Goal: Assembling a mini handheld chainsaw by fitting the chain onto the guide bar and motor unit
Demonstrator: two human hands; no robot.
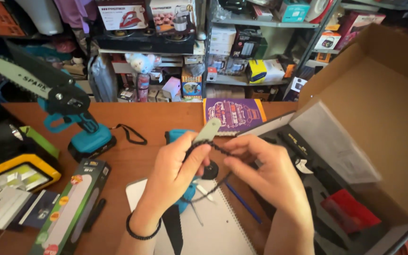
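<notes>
My left hand (173, 172) and my right hand (265, 172) are raised over the wooden table (152, 118), both pinching a thin black saw chain (213, 146) that loops between them. Under the hands lies a teal mini chainsaw body (178, 137) with its pale guide bar (208, 130) pointing up and away. A black wristband sits on my left wrist. Below the hands a spiral notebook (213, 222) lies flat, with a blue pen (242, 203) at its right edge.
A second teal mini chainsaw (67, 113) stands at the left. A yellow work light (15, 174) and a long green-black box (72, 208) lie at front left. An open cardboard box (378, 94) with a black tool tray (322, 189) fills the right. A purple booklet (234, 113) lies ahead, before cluttered shelves.
</notes>
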